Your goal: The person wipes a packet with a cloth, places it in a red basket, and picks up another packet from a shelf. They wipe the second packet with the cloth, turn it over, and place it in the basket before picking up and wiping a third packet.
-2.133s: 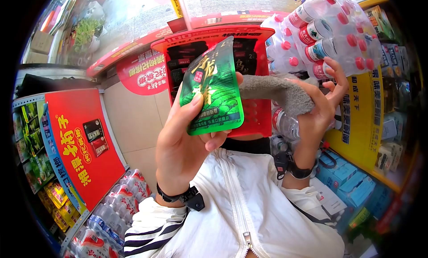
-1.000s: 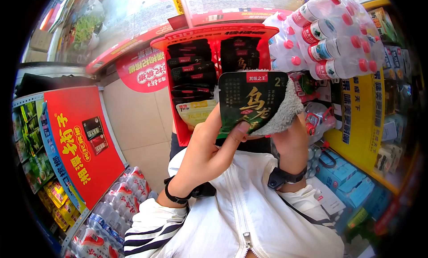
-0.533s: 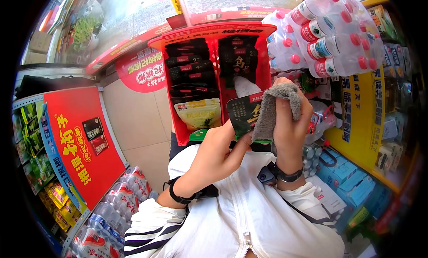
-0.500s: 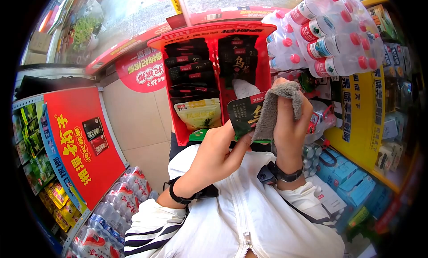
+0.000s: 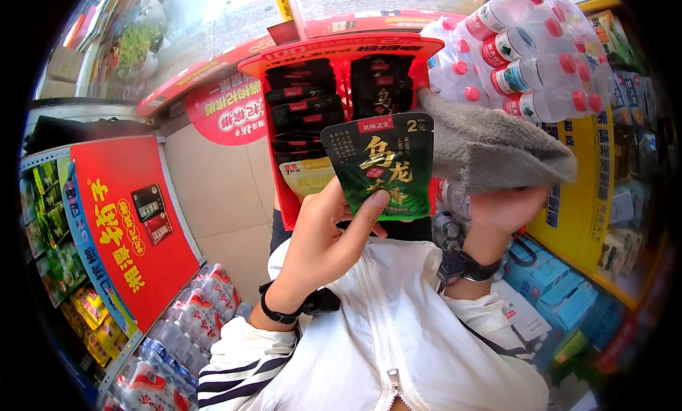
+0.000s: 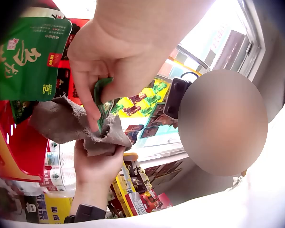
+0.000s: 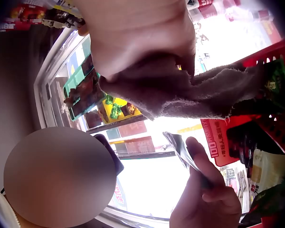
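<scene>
My left hand (image 5: 323,233) pinches a black-and-green snack pouch (image 5: 398,137) with gold lettering, thumb on its front, fingers behind. The pouch stands upright, its printed face toward the head camera, over the near part of a red display bin (image 5: 288,211). My right hand (image 5: 508,208) holds a grey terry cloth (image 5: 490,144), which stretches from the hand toward the pouch's right edge. In the left wrist view the cloth (image 6: 61,121) hangs just beyond the pouch's thin edge (image 6: 103,102). The right wrist view shows the cloth (image 7: 180,92) bunched under the right palm.
Black pouches (image 5: 305,105) fill the bin's left row, with a yellow pouch (image 5: 309,176) in front; more stand at right. Shrink-wrapped water bottles (image 5: 526,63) are stacked right of the bin. A red display board (image 5: 135,233) and packed bottles (image 5: 192,318) stand at left.
The pouch has turned from its green side to its lettered face. The cloth, lately over the pouch's right edge, has moved off to the right with my right hand.
</scene>
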Action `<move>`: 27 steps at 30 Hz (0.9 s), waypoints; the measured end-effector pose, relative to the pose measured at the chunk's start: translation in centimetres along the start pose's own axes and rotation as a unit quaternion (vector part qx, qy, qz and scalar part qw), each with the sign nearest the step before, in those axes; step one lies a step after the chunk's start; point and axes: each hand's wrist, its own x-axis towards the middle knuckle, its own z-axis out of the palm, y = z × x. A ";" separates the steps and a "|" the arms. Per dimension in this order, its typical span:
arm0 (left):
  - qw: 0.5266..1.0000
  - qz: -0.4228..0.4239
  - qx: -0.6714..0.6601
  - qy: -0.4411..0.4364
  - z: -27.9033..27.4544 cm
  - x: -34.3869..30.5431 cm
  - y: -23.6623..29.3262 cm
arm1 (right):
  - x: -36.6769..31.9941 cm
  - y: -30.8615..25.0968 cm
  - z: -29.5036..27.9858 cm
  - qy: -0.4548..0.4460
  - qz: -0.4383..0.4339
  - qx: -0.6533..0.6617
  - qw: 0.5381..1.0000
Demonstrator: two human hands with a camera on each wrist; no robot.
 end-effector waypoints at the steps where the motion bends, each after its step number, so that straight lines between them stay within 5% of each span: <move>1: 1.000 0.011 0.010 0.001 0.0 0.0 0.0 | 0.7 0.2 -0.1 -0.001 0.001 0.000 1.000; 3: 1.000 0.006 -0.008 0.022 0.1 0.0 0.0 | 2.6 0.5 -0.8 -0.262 -0.091 -0.076 0.958; 4: 0.999 0.001 -0.026 0.041 0.2 0.1 0.1 | 2.3 0.2 -0.9 -0.261 -0.091 -0.075 0.958; 7: 0.999 0.000 -0.009 0.037 0.1 0.1 0.3 | 0.8 -0.8 -0.9 -0.079 0.021 -0.200 0.976; 11: 0.999 0.002 -0.013 0.039 0.3 0.0 0.1 | 1.1 0.6 1.0 -0.139 0.051 -0.355 0.923; 12: 0.999 0.004 0.020 0.026 0.2 0.0 -0.1 | 0.9 0.1 2.6 -0.079 0.160 -0.361 0.915; 16: 0.994 0.021 0.112 -0.002 0.7 -0.1 0.0 | 0.6 1.9 3.8 -0.164 0.047 -0.430 0.887; 21: 0.982 0.137 0.113 0.068 -0.3 0.8 0.7 | 1.3 1.7 3.4 -0.201 0.019 -0.480 0.854; 24: 0.958 0.160 0.224 0.076 -0.6 1.1 1.8 | 0.9 2.2 4.0 -0.273 -0.024 -0.545 0.792; 27: 0.950 0.173 0.245 0.091 -0.2 1.3 1.8 | 0.4 2.6 4.3 -0.255 -0.021 -0.538 0.803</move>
